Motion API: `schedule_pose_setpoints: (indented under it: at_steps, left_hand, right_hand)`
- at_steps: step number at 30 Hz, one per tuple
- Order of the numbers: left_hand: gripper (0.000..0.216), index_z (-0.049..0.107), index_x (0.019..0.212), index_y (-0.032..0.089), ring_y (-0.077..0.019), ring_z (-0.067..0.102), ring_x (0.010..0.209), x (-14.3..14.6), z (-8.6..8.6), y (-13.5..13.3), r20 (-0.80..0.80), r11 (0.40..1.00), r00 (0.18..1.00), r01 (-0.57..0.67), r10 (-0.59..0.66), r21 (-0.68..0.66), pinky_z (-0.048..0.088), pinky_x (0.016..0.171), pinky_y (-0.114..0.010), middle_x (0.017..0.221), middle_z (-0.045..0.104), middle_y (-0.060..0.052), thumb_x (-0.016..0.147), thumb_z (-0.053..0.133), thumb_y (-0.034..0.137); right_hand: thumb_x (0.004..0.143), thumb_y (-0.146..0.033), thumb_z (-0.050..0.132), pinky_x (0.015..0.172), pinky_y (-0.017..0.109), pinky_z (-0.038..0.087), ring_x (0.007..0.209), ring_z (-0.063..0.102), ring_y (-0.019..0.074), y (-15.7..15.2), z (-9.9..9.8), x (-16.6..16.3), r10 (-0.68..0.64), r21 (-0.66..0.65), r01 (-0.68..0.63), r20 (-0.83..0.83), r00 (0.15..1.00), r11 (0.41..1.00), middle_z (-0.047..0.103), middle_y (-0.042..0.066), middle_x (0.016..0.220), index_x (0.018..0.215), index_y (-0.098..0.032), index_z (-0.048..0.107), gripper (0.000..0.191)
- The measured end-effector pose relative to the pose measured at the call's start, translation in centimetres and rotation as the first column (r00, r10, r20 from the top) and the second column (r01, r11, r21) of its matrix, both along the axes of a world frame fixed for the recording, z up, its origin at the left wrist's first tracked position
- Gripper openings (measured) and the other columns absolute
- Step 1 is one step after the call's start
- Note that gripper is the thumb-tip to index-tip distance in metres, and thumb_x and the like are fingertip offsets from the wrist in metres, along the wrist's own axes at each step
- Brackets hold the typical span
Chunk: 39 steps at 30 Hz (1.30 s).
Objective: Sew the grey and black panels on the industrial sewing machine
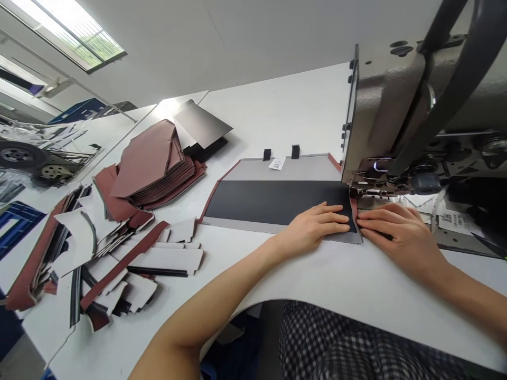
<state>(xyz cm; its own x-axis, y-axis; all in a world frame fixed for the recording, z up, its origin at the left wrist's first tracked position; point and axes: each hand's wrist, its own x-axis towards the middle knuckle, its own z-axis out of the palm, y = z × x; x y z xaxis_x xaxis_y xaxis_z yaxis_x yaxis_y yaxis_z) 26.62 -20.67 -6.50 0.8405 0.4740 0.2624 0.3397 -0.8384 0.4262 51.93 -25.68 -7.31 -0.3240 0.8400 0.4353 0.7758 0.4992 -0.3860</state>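
A flat grey fabric panel (245, 170) with a wide black band (257, 200) and reddish-brown edging lies on the white table. Two black tabs and a small white label (276, 163) sit along its far edge. Its right edge runs under the head of a sewing machine (372, 132). My left hand (319, 226) rests flat on the black band, fingers stretched toward that edge. Close by on the right, my right hand (396, 232) has its fingers together at the reddish-brown edging (354, 208), pinching the panel's border near the presser foot.
To the left stands a stack of reddish-brown panels (146, 163), with grey and black sheets (204, 124) behind it. Many loose strips and cut pieces (166, 258) lie nearer me. Labels (455, 221) lie beneath the machine arm. A blue crate (18, 224) is at far left.
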Motion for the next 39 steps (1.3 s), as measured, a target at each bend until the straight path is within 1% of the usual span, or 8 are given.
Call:
schedule_pose_setpoints:
  at_steps: [3, 6, 9, 16, 23, 29, 35, 39]
  left_hand:
    - [0.038, 0.067, 0.122, 0.024, -0.0178, 0.048, 0.141, -0.1, 0.1, 0.3, -0.047, 1.0, 0.999, 0.009, -0.009, -0.003, 0.034, 0.123, -0.042, 0.133, 0.068, -0.002, 0.099, 0.043, 0.007]
    - [0.039, 0.066, 0.123, 0.026, -0.0172, 0.047, 0.142, -0.3, 0.3, 0.6, -0.079, 1.0, 0.996, 0.03, -0.03, -0.009, 0.034, 0.123, -0.041, 0.135, 0.066, -0.002, 0.099, 0.042, 0.007]
    - [0.038, 0.067, 0.12, 0.026, -0.0173, 0.047, 0.142, -0.2, 0.2, 1.1, -0.086, 0.999, 0.995, 0.045, -0.044, 0.003, 0.034, 0.123, -0.041, 0.135, 0.066, -0.002, 0.098, 0.043, 0.006]
    - [0.04, 0.066, 0.121, 0.025, -0.0181, 0.046, 0.142, 0.2, -0.1, 4.1, -0.051, 0.998, 0.997, 0.053, -0.052, 0.025, 0.033, 0.123, -0.042, 0.135, 0.066, -0.004, 0.095, 0.044, 0.004]
    - [0.045, 0.068, 0.121, 0.026, -0.0181, 0.049, 0.139, 1.0, -0.4, 7.1, -0.059, 0.998, 0.997, 0.043, -0.04, 0.044, 0.038, 0.119, -0.039, 0.136, 0.065, -0.003, 0.095, 0.04, 0.003]
    - [0.048, 0.069, 0.122, 0.026, -0.0201, 0.053, 0.135, 1.6, -0.4, 9.2, -0.072, 0.999, 0.997, -0.008, 0.012, 0.053, 0.038, 0.119, -0.04, 0.135, 0.064, -0.004, 0.094, 0.037, 0.004]
    - [0.05, 0.069, 0.12, 0.026, -0.0209, 0.052, 0.136, 1.7, -0.8, 10.2, -0.077, 0.997, 0.996, -0.035, 0.04, 0.062, 0.039, 0.118, -0.038, 0.132, 0.066, -0.001, 0.092, 0.036, 0.001]
    - [0.049, 0.067, 0.12, 0.023, -0.0202, 0.047, 0.14, 1.6, -1.1, 10.1, -0.037, 0.996, 0.999, -0.016, 0.019, 0.085, 0.033, 0.121, -0.04, 0.134, 0.065, -0.003, 0.089, 0.037, -0.002]
  right_hand:
    - [0.101, -0.028, 0.054, 0.087, 0.039, 0.048, 0.094, 0.064, 0.0194, 0.2, 0.1, 0.1, 0.107, 0.01, -0.107, -0.002, 0.994, 0.994, 0.074, -0.001, 0.101, 0.098, -0.027, 0.075, 0.022]
    - [0.101, -0.024, 0.051, 0.088, 0.038, 0.05, 0.099, 0.063, 0.0197, 0.4, 0.1, 0.6, 0.217, 0.002, -0.217, 0.033, 0.976, 0.976, 0.072, 0.001, 0.108, 0.107, -0.027, 0.074, 0.024]
    - [0.1, -0.022, 0.05, 0.091, 0.04, 0.05, 0.103, 0.062, 0.0213, 0.6, 0.4, 1.0, 0.276, -0.004, -0.276, 0.064, 0.959, 0.961, 0.07, 0.003, 0.115, 0.115, -0.026, 0.072, 0.027]
    - [0.1, -0.02, 0.046, 0.097, 0.044, 0.047, 0.105, 0.062, 0.0233, 2.2, 0.2, 1.0, 0.209, 0.051, -0.221, 0.175, 0.962, 0.974, 0.069, 0.005, 0.121, 0.12, -0.021, 0.07, 0.031]
    - [0.095, -0.015, 0.051, 0.098, 0.044, 0.047, 0.102, 0.064, 0.0235, 2.8, -0.5, 0.8, 0.134, 0.077, -0.144, 0.122, 0.983, 0.987, 0.067, 0.005, 0.125, 0.117, -0.023, 0.072, 0.031]
    - [0.094, -0.012, 0.051, 0.095, 0.04, 0.047, 0.102, 0.063, 0.0225, 2.7, -0.3, 0.2, 0.111, 0.066, -0.12, 0.126, 0.986, 0.991, 0.069, 0.004, 0.122, 0.118, -0.018, 0.07, 0.031]
    - [0.095, -0.012, 0.051, 0.098, 0.04, 0.045, 0.098, 0.063, 0.0215, 2.6, -0.4, 0.2, 0.12, 0.071, -0.13, 0.134, 0.984, 0.989, 0.069, 0.004, 0.121, 0.119, -0.017, 0.068, 0.03]
    - [0.095, -0.012, 0.051, 0.097, 0.041, 0.045, 0.098, 0.063, 0.0221, 2.7, -0.4, 0.4, 0.119, 0.067, -0.128, 0.125, 0.985, 0.99, 0.069, 0.004, 0.121, 0.12, -0.017, 0.068, 0.031]
